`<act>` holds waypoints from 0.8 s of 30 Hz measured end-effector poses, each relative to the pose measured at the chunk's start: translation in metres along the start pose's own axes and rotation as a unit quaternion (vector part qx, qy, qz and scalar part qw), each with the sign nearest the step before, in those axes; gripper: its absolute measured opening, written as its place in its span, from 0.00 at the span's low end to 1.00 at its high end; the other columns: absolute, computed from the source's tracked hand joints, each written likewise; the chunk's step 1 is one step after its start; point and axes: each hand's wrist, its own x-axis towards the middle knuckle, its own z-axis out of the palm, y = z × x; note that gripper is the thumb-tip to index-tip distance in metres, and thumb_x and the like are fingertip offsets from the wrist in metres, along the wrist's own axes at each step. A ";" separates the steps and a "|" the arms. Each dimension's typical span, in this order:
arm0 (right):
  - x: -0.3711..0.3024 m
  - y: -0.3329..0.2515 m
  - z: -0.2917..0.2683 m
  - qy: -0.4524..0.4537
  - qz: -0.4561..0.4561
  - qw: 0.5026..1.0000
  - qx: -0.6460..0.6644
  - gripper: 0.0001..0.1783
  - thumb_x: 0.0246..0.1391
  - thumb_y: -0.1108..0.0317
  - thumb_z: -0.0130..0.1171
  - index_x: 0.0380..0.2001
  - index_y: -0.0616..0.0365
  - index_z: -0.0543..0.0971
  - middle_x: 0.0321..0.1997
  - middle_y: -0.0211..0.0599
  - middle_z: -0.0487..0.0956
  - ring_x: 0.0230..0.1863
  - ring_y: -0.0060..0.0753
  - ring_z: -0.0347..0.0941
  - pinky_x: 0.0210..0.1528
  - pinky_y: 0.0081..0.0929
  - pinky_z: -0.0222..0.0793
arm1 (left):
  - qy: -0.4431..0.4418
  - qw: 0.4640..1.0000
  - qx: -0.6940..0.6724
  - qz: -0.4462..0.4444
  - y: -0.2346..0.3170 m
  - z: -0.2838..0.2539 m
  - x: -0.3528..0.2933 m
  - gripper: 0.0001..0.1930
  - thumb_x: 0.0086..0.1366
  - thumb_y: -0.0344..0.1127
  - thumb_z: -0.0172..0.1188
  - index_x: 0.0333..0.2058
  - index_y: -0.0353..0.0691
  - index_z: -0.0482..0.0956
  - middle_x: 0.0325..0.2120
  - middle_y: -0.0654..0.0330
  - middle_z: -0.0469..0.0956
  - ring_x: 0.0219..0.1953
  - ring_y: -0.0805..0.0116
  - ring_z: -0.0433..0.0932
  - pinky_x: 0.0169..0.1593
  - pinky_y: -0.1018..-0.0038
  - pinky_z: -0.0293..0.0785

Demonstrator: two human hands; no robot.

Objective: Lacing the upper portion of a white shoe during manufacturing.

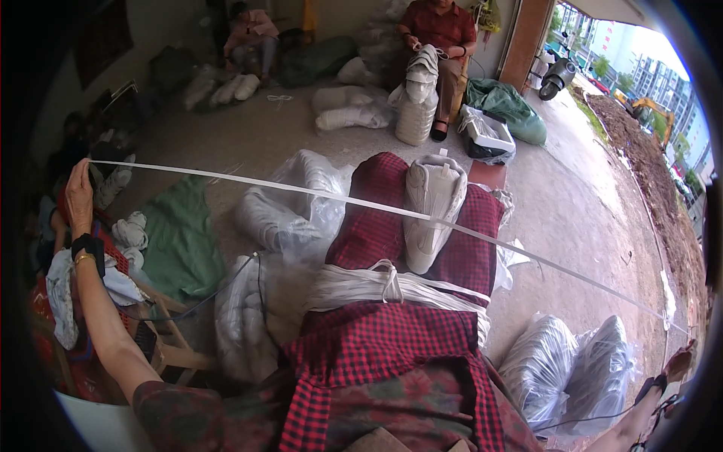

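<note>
A long flat white shoelace (263, 183) is pulled taut across the whole view, slanting down from left to right. My left hand (79, 197), raised at the far left, pinches one end. At the right rim, my right hand (680, 361) is closed at the other end; its fingertips are dim and partly unclear. Below the lace, a white shoe (434, 207) lies between my knees on a red-and-black checked apron (384, 335). Across my lap rests a bundle of white laces (354, 290), tied with a knot in the middle.
Clear bags of white shoes (290, 203) lie by my left leg, with more bags (546, 365) at the lower right. A wooden stool (177, 350) and green sheet (181, 237) are at left. Ahead, a seated person (440, 34) handles laces over stacked shoes (418, 102).
</note>
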 end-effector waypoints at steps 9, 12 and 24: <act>-0.015 -0.136 0.023 -0.014 0.187 0.833 0.521 0.17 0.68 0.68 0.47 0.49 0.69 0.78 0.42 0.42 0.84 0.38 0.31 0.78 0.44 0.28 0.72 | 0.206 0.966 0.144 -0.059 -0.068 0.003 -0.025 0.12 0.71 0.39 0.55 0.48 0.48 0.84 0.40 0.51 0.80 0.40 0.47 0.80 0.43 0.62 0.76; 0.008 -0.276 -0.085 -0.155 0.237 0.739 0.611 0.16 0.68 0.61 0.52 0.53 0.53 0.80 0.44 0.38 0.85 0.43 0.26 0.82 0.38 0.25 0.76 | 0.247 0.924 -0.094 -0.276 -0.003 0.031 -0.022 0.14 0.70 0.40 0.57 0.50 0.48 0.83 0.41 0.50 0.83 0.43 0.60 0.82 0.44 0.69 0.77; -0.006 -0.511 -0.348 -0.360 -0.084 0.304 0.878 0.04 0.54 0.76 0.64 0.35 0.61 0.83 0.32 0.30 0.82 0.32 0.18 0.75 0.36 0.20 0.71 | -0.099 0.560 -0.807 -0.157 0.480 0.063 -0.026 0.10 0.66 0.31 0.63 0.44 0.34 0.80 0.35 0.61 0.83 0.36 0.77 0.80 0.39 0.81 0.75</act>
